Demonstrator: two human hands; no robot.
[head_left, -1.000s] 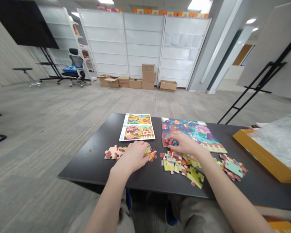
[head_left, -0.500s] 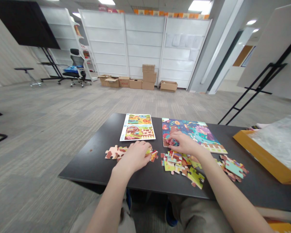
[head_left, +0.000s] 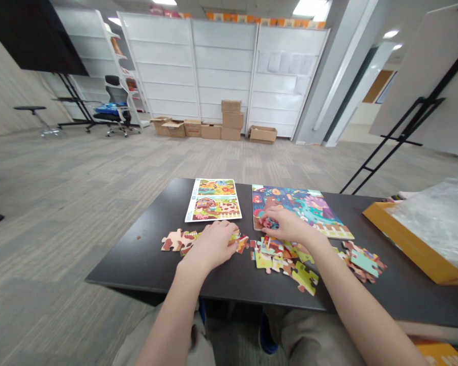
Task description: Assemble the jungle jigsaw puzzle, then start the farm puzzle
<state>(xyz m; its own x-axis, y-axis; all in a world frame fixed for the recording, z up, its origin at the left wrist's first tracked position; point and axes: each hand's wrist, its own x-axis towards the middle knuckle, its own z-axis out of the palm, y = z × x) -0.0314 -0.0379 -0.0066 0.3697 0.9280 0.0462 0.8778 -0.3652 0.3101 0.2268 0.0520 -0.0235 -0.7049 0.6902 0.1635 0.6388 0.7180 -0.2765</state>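
My right hand [head_left: 284, 223] pinches a pink and dark-blue jigsaw puzzle piece [head_left: 267, 223] over the lower left corner of a colourful picture board [head_left: 309, 206]. My left hand [head_left: 217, 240] lies palm down on a row of puzzle pieces [head_left: 172, 241], its thumb apart from the fingers. A yellow bit of puzzle shows in that gap; the palm hides others. Below my right hand is a loose pile of puzzle pieces [head_left: 304, 277], mostly green and yellow. Behind my left hand lies a printed picture sheet [head_left: 216, 207] with two farm and animal scenes.
Another pile of pieces [head_left: 364, 262] lies to the right of my right forearm. A yellow box [head_left: 404, 246] with clear plastic stands at the right of the black table [head_left: 137, 262]. Cardboard boxes [head_left: 232, 121] and white shelves are across the room.
The view has shifted slightly, so the scene sits a little further left. Both hands keep the same places over the pieces and the board.
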